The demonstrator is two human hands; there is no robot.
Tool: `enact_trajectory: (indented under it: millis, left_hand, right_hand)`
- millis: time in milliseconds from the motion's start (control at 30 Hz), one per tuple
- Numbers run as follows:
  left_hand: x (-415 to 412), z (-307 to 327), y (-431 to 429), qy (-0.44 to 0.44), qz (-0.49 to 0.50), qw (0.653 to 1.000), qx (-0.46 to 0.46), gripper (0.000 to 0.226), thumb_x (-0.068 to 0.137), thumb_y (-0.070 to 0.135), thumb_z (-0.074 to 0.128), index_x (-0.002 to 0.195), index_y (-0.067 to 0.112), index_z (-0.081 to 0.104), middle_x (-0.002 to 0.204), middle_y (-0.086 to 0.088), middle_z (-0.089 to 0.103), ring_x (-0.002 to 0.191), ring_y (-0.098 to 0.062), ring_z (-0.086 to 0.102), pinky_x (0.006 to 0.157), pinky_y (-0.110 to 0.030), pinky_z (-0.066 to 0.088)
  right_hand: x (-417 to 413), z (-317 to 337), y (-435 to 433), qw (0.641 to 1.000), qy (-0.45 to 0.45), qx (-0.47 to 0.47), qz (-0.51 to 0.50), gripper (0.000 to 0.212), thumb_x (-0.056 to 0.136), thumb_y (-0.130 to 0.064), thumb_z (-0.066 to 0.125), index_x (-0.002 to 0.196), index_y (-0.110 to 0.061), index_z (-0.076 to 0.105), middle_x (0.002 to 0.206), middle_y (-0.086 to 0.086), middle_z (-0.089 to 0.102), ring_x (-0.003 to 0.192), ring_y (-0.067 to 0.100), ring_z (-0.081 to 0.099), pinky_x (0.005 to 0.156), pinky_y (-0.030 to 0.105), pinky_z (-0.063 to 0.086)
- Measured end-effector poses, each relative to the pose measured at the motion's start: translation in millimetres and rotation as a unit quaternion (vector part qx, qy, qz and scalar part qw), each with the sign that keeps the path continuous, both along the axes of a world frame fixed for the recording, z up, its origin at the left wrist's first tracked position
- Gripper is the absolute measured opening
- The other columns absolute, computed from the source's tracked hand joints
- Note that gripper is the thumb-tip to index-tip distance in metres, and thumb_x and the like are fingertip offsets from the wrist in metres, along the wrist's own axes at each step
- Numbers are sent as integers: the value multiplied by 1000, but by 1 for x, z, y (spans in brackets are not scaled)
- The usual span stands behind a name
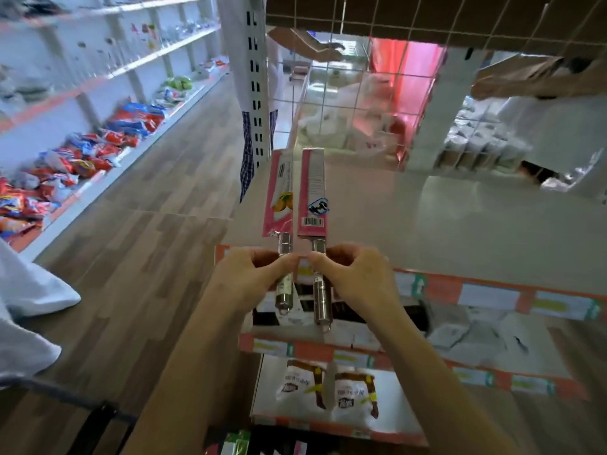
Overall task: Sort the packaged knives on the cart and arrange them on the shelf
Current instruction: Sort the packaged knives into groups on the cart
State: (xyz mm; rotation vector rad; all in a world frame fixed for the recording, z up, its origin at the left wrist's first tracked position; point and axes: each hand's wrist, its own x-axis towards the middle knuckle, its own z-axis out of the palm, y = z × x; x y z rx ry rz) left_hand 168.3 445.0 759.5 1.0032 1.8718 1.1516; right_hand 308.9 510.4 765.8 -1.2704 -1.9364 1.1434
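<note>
I hold two packaged knives upright, side by side, over the edge of a shelf (460,224). The left knife (279,195) has a pink sleeve with a fruit picture and a steel handle; my left hand (253,274) grips that handle. The right knife (313,192) has a pink sleeve with a barcode and a longer steel handle, gripped by my right hand (358,274). Both blades point away from me. Below, a lower shelf (404,405) holds two other packaged knives (328,385) lying flat.
Orange-and-white price strips (492,293) line the shelf edges. A wire grid panel (361,93) stands behind the top shelf. Across the wooden-floor aisle (147,224), white shelving (108,73) carries colourful snack bags (85,156). More packages (236,444) show at the bottom edge.
</note>
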Motion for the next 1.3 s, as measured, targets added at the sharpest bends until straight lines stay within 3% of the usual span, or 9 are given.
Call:
enact_trajectory:
  millis: [133, 233, 400, 567, 700, 833, 967, 1133, 1300]
  left_hand:
    - [-19, 7, 38, 10, 8, 1000, -26, 20, 78, 40, 65, 87, 23, 69, 79, 2, 71, 76, -11, 67, 77, -25, 52]
    - [-38, 6, 60, 31, -7, 999, -42, 16, 80, 37, 66, 75, 22, 69, 68, 1, 67, 67, -12, 62, 78, -31, 52]
    - [-65, -6, 83, 62, -41, 996, -55, 37, 82, 35, 63, 82, -1, 72, 63, -8, 64, 56, -11, 57, 67, -32, 51]
    - [-75, -22, 88, 84, -48, 993, -73, 35, 81, 40, 63, 78, 7, 73, 75, -16, 71, 65, -24, 62, 64, -36, 50]
    - [-77, -24, 91, 90, -42, 994, -51, 33, 77, 45, 65, 70, 13, 72, 63, -10, 67, 57, -21, 59, 59, -36, 49]
    - [-75, -27, 87, 75, -35, 996, -40, 23, 77, 40, 66, 80, 18, 70, 74, -7, 72, 71, -23, 70, 71, -43, 58]
    - [-76, -24, 84, 111, -21, 993, -19, 16, 77, 26, 70, 92, 19, 65, 74, 9, 66, 62, -3, 65, 55, -14, 54]
    - [-76, -23, 80, 110, -12, 994, 4, 19, 77, 26, 69, 95, 18, 68, 81, 5, 70, 73, -9, 67, 66, -25, 57]
    - [-72, -26, 78, 107, -3, 994, 25, 27, 79, 25, 67, 104, 15, 67, 81, 9, 67, 78, -4, 65, 67, -19, 53]
  right_hand:
    - [-19, 6, 39, 999, -31, -19, 17, 21, 81, -40, 65, 66, -26, 61, 57, -10, 58, 49, 4, 52, 44, 7, 41]
    - [-34, 5, 58, 999, -23, 13, 23, 24, 82, -35, 65, 67, -16, 66, 55, -8, 58, 43, 0, 49, 40, 7, 38]
    - [-57, -7, 73, 999, -18, 21, 25, 30, 83, -36, 65, 74, -8, 71, 51, -6, 57, 37, -1, 48, 41, 11, 39]
    - [-73, -25, 81, 998, -61, 0, 17, 30, 81, -41, 65, 80, -12, 72, 57, -6, 60, 42, -1, 51, 40, 8, 38]
    - [-77, -29, 84, 998, -53, 2, 28, 29, 81, -40, 65, 85, -12, 70, 59, -9, 58, 44, -1, 51, 41, 3, 38]
    - [-76, -33, 83, 998, -45, 23, 25, 28, 82, -37, 65, 91, -11, 70, 63, -12, 57, 48, -3, 54, 47, 2, 42]
    - [-76, -35, 80, 998, -35, 37, 27, 25, 82, -31, 67, 91, -9, 69, 64, -13, 55, 46, -9, 54, 48, -1, 40]
    - [-78, -34, 80, 998, -25, 43, 28, 26, 80, -33, 68, 89, -8, 69, 67, -6, 59, 46, -7, 53, 48, 1, 42]
    - [-81, -34, 79, 998, -19, 40, 41, 29, 81, -33, 67, 94, -7, 68, 69, -6, 58, 44, -8, 53, 44, 1, 40]
